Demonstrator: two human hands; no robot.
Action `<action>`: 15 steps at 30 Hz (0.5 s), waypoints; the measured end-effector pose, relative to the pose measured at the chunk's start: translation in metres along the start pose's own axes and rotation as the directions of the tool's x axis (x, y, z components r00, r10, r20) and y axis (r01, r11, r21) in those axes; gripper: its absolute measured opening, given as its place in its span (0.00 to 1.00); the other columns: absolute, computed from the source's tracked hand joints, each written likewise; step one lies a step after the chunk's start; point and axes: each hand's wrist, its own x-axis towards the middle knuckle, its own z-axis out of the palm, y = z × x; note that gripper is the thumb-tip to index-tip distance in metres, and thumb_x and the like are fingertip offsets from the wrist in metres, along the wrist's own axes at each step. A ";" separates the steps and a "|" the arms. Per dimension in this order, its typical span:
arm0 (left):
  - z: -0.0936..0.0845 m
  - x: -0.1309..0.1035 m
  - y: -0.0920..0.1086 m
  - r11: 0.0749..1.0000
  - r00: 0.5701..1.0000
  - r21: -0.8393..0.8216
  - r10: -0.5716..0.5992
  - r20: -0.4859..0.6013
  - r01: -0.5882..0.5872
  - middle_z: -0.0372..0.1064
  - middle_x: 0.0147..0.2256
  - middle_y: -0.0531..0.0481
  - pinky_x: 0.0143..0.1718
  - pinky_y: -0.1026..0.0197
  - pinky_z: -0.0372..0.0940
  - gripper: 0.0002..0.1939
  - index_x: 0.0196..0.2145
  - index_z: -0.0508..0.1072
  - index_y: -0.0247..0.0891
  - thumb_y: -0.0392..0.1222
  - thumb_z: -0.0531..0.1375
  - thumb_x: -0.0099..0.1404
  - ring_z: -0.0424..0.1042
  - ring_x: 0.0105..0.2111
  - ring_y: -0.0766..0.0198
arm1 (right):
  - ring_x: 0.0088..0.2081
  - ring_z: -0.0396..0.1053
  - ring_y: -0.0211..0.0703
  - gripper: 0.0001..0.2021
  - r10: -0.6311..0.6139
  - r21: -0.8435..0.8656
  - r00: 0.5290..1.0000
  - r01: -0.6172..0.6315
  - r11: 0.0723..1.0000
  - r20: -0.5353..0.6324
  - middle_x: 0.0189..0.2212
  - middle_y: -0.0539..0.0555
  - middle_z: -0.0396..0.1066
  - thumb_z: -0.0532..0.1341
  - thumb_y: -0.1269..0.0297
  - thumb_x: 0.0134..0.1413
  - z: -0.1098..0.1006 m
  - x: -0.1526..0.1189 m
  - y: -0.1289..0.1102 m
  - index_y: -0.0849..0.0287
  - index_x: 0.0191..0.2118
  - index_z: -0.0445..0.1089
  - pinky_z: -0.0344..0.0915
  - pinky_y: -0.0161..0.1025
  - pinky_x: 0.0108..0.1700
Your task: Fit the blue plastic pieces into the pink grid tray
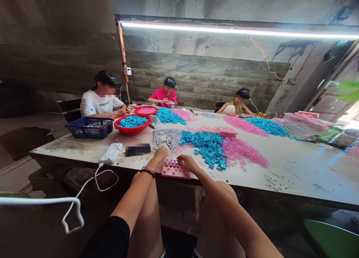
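My left hand (162, 153) is at the front edge of a clear plastic bag (168, 136) holding small greyish pieces. Its fingers look bent and closed, and whatever they hold is hidden. A pink tray (176, 171) with rows of square slots lies at the near table edge. Over the tray's right back corner, my right hand (187, 163) has its fingertips pinched together; what is between them is too small to make out. Small clear or silvery pieces sit in the tray's back row. Blue plastic pieces (209, 144) are heaped just behind the right hand.
Pink translucent pieces (244, 151) spread to the right of the blue heap, with more pink trays (218, 130) behind. A red basin (133, 129), a blue basket (89, 127), a white power bank (111, 153) and a dark phone-like object (137, 149) are left. Three people sit across the table.
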 end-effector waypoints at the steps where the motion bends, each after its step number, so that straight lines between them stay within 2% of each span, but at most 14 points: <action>1: 0.000 0.000 0.001 1.000 1.000 -0.016 0.010 -0.002 -0.010 0.64 0.44 0.45 0.42 0.52 0.65 0.15 0.46 0.65 0.34 0.45 0.53 0.64 0.67 0.41 0.61 | 0.37 0.70 0.42 0.11 -0.010 -0.022 1.000 0.010 1.000 -0.016 0.35 0.52 0.74 0.59 0.74 0.44 0.001 0.000 0.000 0.59 0.36 0.72 0.64 0.35 0.41; 4: 0.001 0.000 0.002 0.996 0.999 -0.073 0.048 -0.011 -0.049 0.65 0.43 0.45 0.41 0.53 0.65 0.13 0.45 0.66 0.33 0.43 0.54 0.64 0.67 0.40 0.61 | 0.41 0.68 0.46 0.12 -0.025 -0.099 0.994 0.014 0.995 -0.106 0.37 0.57 0.73 0.58 0.72 0.47 0.005 0.000 -0.002 0.61 0.40 0.71 0.62 0.40 0.44; 7: 0.002 -0.001 0.004 0.987 0.996 -0.136 0.082 -0.047 -0.087 0.67 0.39 0.45 0.43 0.57 0.63 0.09 0.41 0.67 0.32 0.33 0.50 0.64 0.67 0.39 0.63 | 0.46 0.64 0.52 0.15 -0.041 -0.163 0.976 0.005 0.987 -0.215 0.42 0.60 0.71 0.58 0.71 0.47 0.005 0.000 -0.005 0.62 0.44 0.68 0.58 0.47 0.49; 10: 0.001 -0.003 0.006 0.971 0.991 -0.205 0.107 -0.083 -0.122 0.68 0.39 0.44 0.42 0.60 0.62 0.16 0.46 0.63 0.32 0.26 0.46 0.61 0.68 0.39 0.64 | 0.47 0.62 0.52 0.15 -0.068 -0.190 0.955 0.013 0.982 -0.288 0.43 0.60 0.69 0.57 0.71 0.49 0.003 0.000 -0.008 0.61 0.45 0.66 0.57 0.48 0.49; 12: 0.000 -0.004 0.007 0.956 0.987 -0.252 0.127 -0.094 -0.147 0.69 0.39 0.45 0.42 0.60 0.62 0.20 0.50 0.59 0.33 0.26 0.47 0.60 0.69 0.38 0.64 | 0.47 0.62 0.51 0.15 -0.091 -0.194 0.942 0.028 0.981 -0.323 0.43 0.59 0.69 0.56 0.71 0.49 0.001 0.000 -0.009 0.61 0.45 0.65 0.58 0.47 0.49; 15: -0.002 -0.007 0.009 0.929 0.982 -0.321 0.160 -0.103 -0.185 0.70 0.38 0.46 0.41 0.60 0.63 0.22 0.50 0.58 0.35 0.28 0.51 0.58 0.70 0.37 0.63 | 0.45 0.63 0.48 0.14 -0.133 -0.188 0.927 0.069 0.980 -0.351 0.41 0.57 0.70 0.55 0.73 0.50 -0.002 0.000 -0.011 0.61 0.45 0.65 0.59 0.45 0.48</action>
